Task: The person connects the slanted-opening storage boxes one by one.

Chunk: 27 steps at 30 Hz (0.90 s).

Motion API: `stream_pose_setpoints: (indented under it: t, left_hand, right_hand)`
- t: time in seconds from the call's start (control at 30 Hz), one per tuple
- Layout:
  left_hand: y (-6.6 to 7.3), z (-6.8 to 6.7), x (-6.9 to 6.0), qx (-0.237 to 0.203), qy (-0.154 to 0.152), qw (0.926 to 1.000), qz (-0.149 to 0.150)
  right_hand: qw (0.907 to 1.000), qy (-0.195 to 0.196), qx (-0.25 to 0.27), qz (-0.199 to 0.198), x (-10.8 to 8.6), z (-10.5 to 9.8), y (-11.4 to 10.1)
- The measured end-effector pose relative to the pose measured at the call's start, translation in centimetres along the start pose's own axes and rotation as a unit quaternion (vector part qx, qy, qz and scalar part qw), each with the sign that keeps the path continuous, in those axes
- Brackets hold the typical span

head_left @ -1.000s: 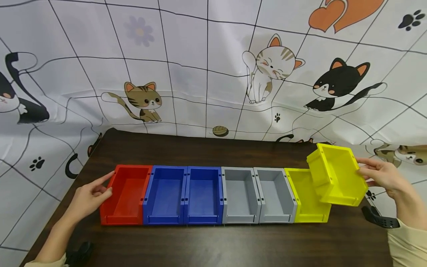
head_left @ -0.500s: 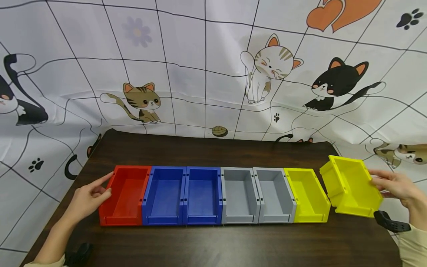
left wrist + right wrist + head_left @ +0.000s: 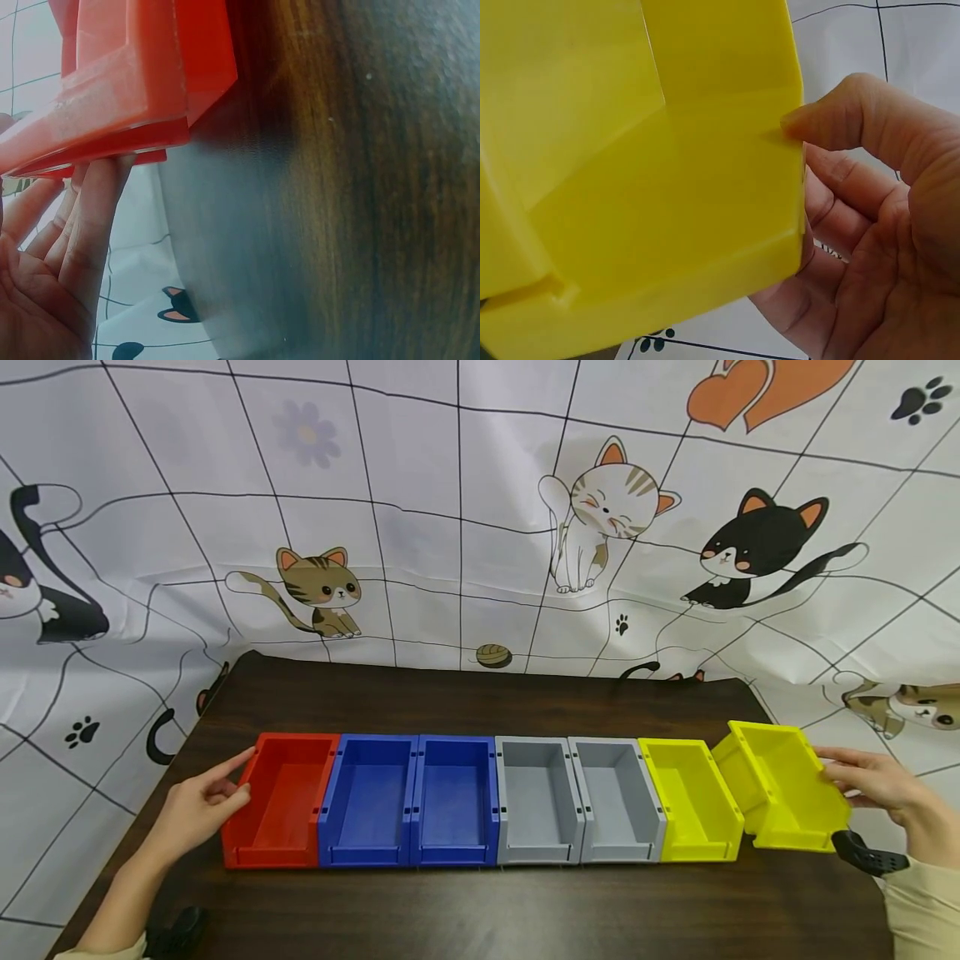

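Note:
My left hand point(image 3: 198, 802) is at the left wall of the red storage bin point(image 3: 281, 793), gripping its rim; in the left wrist view several fingers point(image 3: 94, 217) reach up under the red edge. My right hand point(image 3: 877, 785) holds a yellow storage bin point(image 3: 795, 793) by its right side wall, tilted, at the right end of the row. In the right wrist view the thumb point(image 3: 817, 124) lies over the wall's edge, with the other fingers behind it. The held bin's left side is close against another yellow bin point(image 3: 693, 802); whether they touch I cannot tell.
Two blue bins point(image 3: 367, 802) and two grey bins point(image 3: 540, 802) stand side by side between the red and yellow ones. The dark wood table point(image 3: 465, 910) extends in front and behind. A white cat-print cloth point(image 3: 420, 527) hangs at the back.
The held yellow bin has moved right and down from over the other yellow bin, then slightly back left beside it. My left hand has stayed at the red bin.

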<state>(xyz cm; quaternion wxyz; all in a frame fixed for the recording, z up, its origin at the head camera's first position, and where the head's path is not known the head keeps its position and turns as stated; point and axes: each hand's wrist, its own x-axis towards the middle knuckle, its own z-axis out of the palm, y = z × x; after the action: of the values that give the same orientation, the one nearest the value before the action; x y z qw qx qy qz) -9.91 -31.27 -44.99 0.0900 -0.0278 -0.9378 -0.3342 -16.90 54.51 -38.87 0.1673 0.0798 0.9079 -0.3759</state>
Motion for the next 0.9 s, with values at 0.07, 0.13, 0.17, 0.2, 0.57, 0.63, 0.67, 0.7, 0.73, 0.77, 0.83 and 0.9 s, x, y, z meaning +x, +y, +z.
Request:
stream_pose_setpoints:
  t: [0.07, 0.13, 0.17, 0.2, 0.57, 0.63, 0.67, 0.7, 0.73, 0.77, 0.83, 0.9]
  left_hand:
    - [0.0, 0.0, 0.0, 0.000, 0.001, 1.0000, 0.002]
    - [0.0, 0.0, 0.0, -0.001, 0.001, 1.0000, 0.004]
    - [0.0, 0.1, 0.0, 0.000, 0.002, 1.0000, 0.004]
    - [0.0, 0.1, 0.0, 0.000, 0.002, 1.0000, 0.005]
    - [0.0, 0.1, 0.0, 0.000, 0.002, 1.0000, 0.008]
    - [0.0, 0.1, 0.0, 0.000, 0.001, 1.0000, 0.007]
    - [0.1, 0.1, 0.1, 0.001, 0.001, 1.0000, 0.007]
    - [0.1, 0.1, 0.1, 0.002, 0.000, 1.0000, 0.007]
    - [0.2, 0.1, 0.1, 0.003, 0.000, 1.0000, 0.007]
    - [0.2, 0.0, 0.0, 0.004, 0.000, 1.0000, 0.007]
    - [0.2, 0.0, 0.0, 0.005, 0.001, 1.0000, 0.008]
    - [0.3, 0.0, 0.0, 0.005, 0.002, 1.0000, 0.008]
  right_hand:
    - [1.0000, -0.004, -0.006, -0.002, -0.5, 0.3, -1.0]
    - [1.0000, -0.003, -0.007, 0.001, -0.9, 0.6, -1.7]
    - [0.9999, -0.004, -0.010, 0.000, -1.0, 0.6, -1.9]
    - [0.9999, -0.006, -0.013, -0.001, -1.0, 0.7, -2.0]
    - [0.9997, -0.014, -0.014, -0.017, -0.7, 0.6, -1.6]
    - [0.9995, -0.016, -0.017, -0.019, -0.7, 0.6, -1.4]
    - [0.9995, -0.016, -0.016, -0.021, -0.8, 0.5, -1.3]
    - [0.9995, -0.016, -0.017, -0.022, -0.9, 0.5, -1.2]
    - [0.9994, -0.016, -0.017, -0.024, -1.0, 0.5, -1.2]
    - [0.9994, -0.015, -0.018, -0.026, -1.0, 0.5, -1.2]
    - [0.9993, -0.017, -0.017, -0.030, -1.1, 0.5, -1.1]
    - [0.9991, -0.019, -0.020, -0.032, -1.1, 0.5, -1.2]
